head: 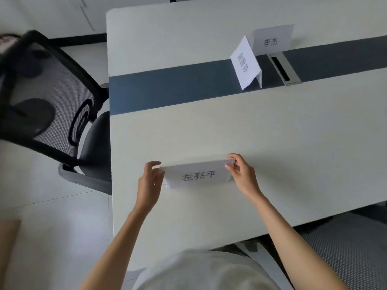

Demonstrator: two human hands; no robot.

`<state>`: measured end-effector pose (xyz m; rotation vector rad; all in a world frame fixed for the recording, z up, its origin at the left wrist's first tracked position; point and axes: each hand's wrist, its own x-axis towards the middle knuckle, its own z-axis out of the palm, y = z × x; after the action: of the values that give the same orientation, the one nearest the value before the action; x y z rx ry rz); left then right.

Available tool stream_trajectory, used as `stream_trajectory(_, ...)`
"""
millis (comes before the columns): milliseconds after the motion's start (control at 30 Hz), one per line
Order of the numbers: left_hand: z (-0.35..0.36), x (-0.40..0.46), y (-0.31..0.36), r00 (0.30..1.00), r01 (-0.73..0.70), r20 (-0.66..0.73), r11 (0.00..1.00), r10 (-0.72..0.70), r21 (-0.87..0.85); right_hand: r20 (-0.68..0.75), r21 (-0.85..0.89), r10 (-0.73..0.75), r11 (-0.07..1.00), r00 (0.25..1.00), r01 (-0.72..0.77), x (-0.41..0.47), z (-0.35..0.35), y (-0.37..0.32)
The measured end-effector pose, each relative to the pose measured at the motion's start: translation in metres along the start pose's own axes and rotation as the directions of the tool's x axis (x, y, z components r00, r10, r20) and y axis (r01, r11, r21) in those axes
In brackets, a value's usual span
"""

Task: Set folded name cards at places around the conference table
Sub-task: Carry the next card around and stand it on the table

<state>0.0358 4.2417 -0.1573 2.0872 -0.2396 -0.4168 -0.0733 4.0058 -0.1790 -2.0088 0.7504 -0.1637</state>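
Table (272, 132) end, chair (52, 97) beyond left hand (151, 181). Two cards (259, 55) stand far ahead of right hand (240, 174); likely more places left. Third card (198, 175) on tabletop, pinched at each end between both hands.

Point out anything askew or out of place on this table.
Two name cards crowd together on the far side by the dark strip, almost touching. The nearer one is turned roughly sideways to the table edge rather than facing a seat.

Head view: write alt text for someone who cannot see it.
Both hands, left hand and right hand, hold the ends of a folded name card on a pale conference table. Two more name cards stand farther off by the dark centre strip.
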Motion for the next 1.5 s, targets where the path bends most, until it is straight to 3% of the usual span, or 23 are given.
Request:
stream_trajectory(200,0.0,0.006,-0.008,0.989,-0.004,-0.148,0.999,0.011,0.049,-0.002,-0.083,-0.156,0.984,0.988,0.155,0.012,-0.012,0.007)
stream_trajectory(367,-0.004,0.009,0.01,0.985,-0.119,-0.128,0.993,0.115,-0.02,0.038,0.052,-0.114,0.992,0.993,0.111,0.021,-0.026,0.002)
stream_trajectory(567,0.01,0.024,0.071,0.965,-0.252,-0.105,0.962,0.242,-0.102,-0.066,0.161,-0.145,0.975,0.987,0.154,0.039,-0.088,-0.011)
stream_trajectory(733,0.065,0.06,0.126,0.94,-0.331,0.056,0.939,0.337,-0.1,-0.215,0.186,-0.131,0.967,0.968,0.172,0.065,-0.156,0.001)
stream_trajectory(900,0.144,0.093,0.136,0.921,-0.264,0.305,0.964,0.243,0.027,-0.276,0.173,0.017,0.984,0.961,0.032,0.09,-0.184,0.064)
stream_trajectory(1000,0.178,0.099,0.134,0.903,-0.249,0.383,0.964,0.197,0.092,-0.291,0.183,0.105,0.982,0.951,-0.053,0.093,-0.186,0.097)
stream_trajectory(1300,0.206,0.103,0.137,0.93,-0.168,0.344,0.982,0.129,0.087,-0.337,0.303,0.209,0.947,0.918,-0.104,0.098,-0.181,0.119)
stream_trajectory(1433,0.211,0.086,0.137,0.943,-0.071,0.33,0.991,0.03,0.112,-0.459,0.43,0.375,0.887,0.805,-0.168,0.083,-0.162,0.122)
stream_trajectory(1500,0.212,0.077,0.136,0.938,-0.02,0.347,0.996,-0.013,0.091,-0.452,0.48,0.432,0.855,0.78,-0.196,0.071,-0.151,0.128)
